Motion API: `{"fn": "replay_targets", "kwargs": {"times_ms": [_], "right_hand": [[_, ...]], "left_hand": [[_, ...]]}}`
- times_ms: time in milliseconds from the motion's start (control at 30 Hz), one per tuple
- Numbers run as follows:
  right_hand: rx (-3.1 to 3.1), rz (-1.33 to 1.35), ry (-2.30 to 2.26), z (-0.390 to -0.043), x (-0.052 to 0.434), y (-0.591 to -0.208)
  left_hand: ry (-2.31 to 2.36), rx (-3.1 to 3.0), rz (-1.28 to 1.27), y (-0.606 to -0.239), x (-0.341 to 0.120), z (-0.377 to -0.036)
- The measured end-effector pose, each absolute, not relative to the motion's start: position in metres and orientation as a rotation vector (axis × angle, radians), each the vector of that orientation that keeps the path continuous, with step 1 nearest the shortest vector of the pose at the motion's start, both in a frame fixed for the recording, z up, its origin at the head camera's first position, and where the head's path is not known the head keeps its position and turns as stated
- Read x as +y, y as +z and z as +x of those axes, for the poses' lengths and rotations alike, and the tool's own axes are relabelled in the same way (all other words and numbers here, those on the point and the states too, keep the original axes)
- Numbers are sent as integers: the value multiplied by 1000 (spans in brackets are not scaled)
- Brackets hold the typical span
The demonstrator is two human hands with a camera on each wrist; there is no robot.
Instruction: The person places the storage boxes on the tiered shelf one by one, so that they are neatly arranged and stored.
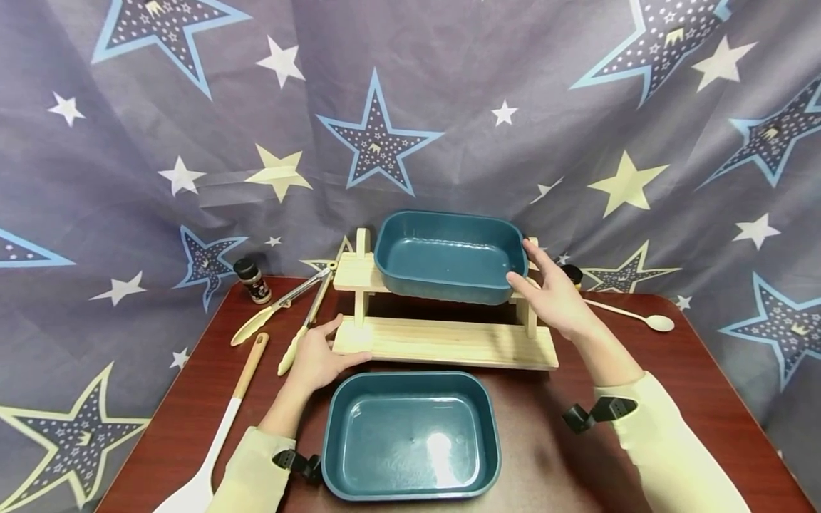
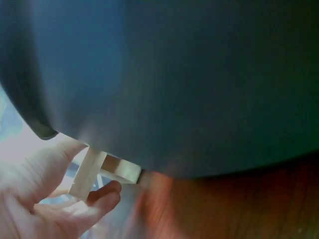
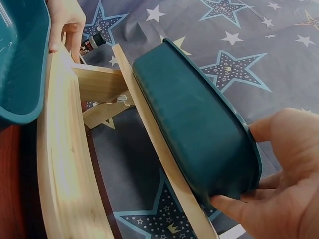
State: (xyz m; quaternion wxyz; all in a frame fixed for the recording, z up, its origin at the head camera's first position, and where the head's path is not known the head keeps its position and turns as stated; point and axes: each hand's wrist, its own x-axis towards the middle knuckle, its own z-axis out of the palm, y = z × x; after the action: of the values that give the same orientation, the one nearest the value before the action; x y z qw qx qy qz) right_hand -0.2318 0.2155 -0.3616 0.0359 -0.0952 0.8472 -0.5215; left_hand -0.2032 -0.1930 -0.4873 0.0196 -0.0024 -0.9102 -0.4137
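On the wooden rack (image 1: 442, 340), the right hand (image 1: 556, 298) grips an empty teal tray (image 1: 449, 256).

Two deep teal trays show, one glossy on the dark reddish-brown wood-grain desk (image 1: 641, 399), the near tray (image 1: 410, 434), and the upper tray (image 1: 449, 256) in the same teal, plain and unpatterned, on the pale blond wooden rack (image 1: 442, 342). The backdrop cloth (image 1: 128, 178) is greyish purple, printed with white, pale yellow and light-blue-outlined dotted stars. The spatula (image 1: 218, 434) has a white blade and a tan wooden handle. The tongs (image 1: 288, 313) are silver with cream tips. The spoon (image 1: 635, 317) is cream. The spice jar (image 1: 252, 280) has a black cap and a dark label. Both sleeves are pale yellow.
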Motion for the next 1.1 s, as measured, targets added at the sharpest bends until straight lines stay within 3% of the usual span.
{"fn": "replay_targets", "kwargs": {"times_ms": [1100], "right_hand": [[2803, -374, -1253, -239, 224, -360]], "left_hand": [[-1413, -2805, 40, -487, -191, -203]]}}
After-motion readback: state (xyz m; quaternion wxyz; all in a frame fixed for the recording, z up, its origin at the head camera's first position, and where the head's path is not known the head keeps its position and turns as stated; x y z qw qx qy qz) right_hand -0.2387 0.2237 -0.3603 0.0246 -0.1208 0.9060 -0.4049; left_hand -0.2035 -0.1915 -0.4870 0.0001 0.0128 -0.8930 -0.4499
